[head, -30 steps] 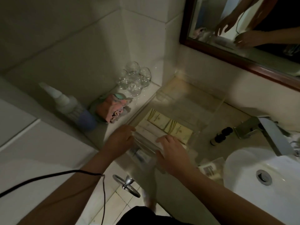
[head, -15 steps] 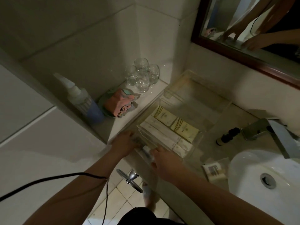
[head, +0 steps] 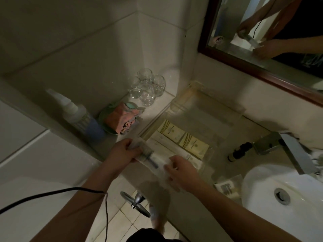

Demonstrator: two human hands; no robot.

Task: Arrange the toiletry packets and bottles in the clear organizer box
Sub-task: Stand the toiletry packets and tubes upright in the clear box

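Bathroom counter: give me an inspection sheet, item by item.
Surface: pale counter, dim light.
Job's things: clear organizer box holds cream packets; long clear packet held above its near edge; small dark bottles and another packet lie outside.
Clutter: glasses, folded cloth, spray bottle.
Hands: left hand and right hand grip the packet's ends.
Cables: black cable crosses the left arm.
Surroundings: sink, faucet, mirror.

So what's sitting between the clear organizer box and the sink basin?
Head view: a small wrapped packet lies on the counter between organizer box and sink; dark-capped bottles lie further back.
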